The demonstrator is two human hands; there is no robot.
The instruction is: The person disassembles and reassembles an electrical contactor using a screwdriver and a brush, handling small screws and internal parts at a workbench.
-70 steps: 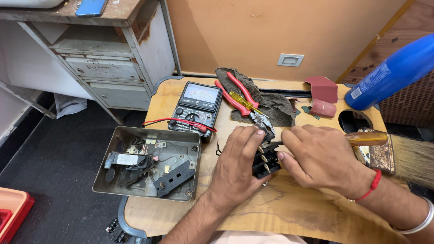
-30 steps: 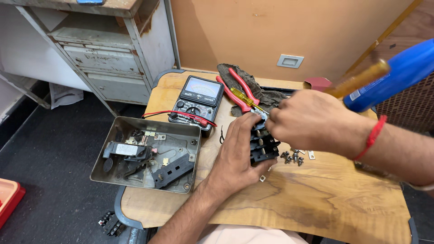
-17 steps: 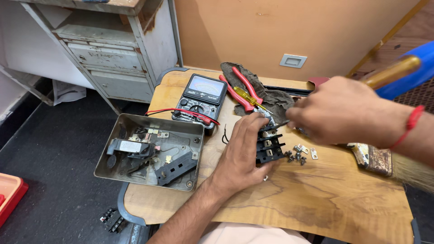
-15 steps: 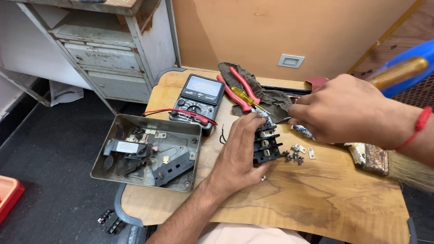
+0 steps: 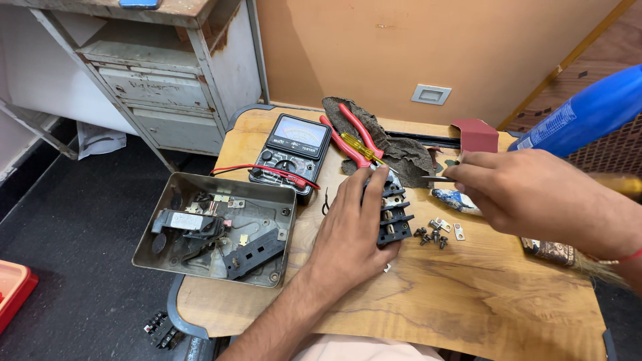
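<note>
Count on table: one multimeter [image 5: 292, 150], one pair of red-handled pliers [image 5: 348, 137], one yellow-handled screwdriver [image 5: 358, 144], one open metal box [image 5: 217, 227], one black terminal block [image 5: 393, 214], one rag [image 5: 394, 150]. Loose screws [image 5: 430, 235]: about five, small, count uncertain. Two hands in view.
</note>
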